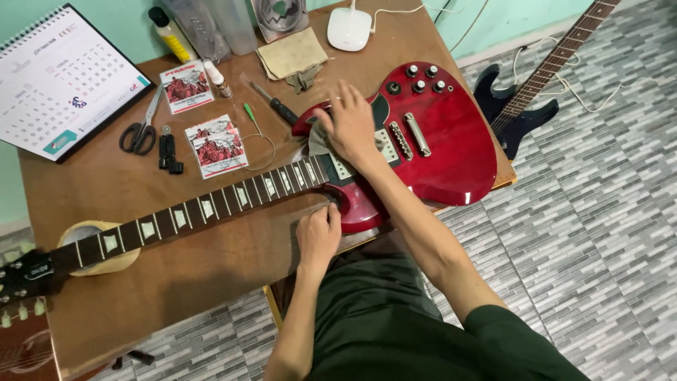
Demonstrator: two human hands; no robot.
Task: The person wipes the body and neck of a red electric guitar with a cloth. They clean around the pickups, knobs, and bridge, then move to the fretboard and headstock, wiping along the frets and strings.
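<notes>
**Red guitar flat on worktop, both hands at the neck joint**

Red electric guitar [437,141] lying face up on the wooden worktop [176,268], no strings visible. Long axis running diagonal: headstock [21,279] lower left, body upper right, body end overhanging the worktop edge a bit. Neck [204,204] propped on a roll of tape [95,247] near the headstock.

Right hand [350,127] spread flat, pressing a grey cloth [319,141] onto the body just beside the neck pickup. Left hand [319,236] curled around the lower horn at the near edge, gripping the body. Right hand further in; left nearer the torso. Both right on the guitar, no reach needed.

Behind the neck: scissors [141,127], black clip tool [169,152], two string packets [216,146], screwdriver [278,106], desk calendar [63,77], folded tan cloth [290,53].

Grey tiled floor [599,212], second dark guitar [522,106] lying on it to the right.
</notes>
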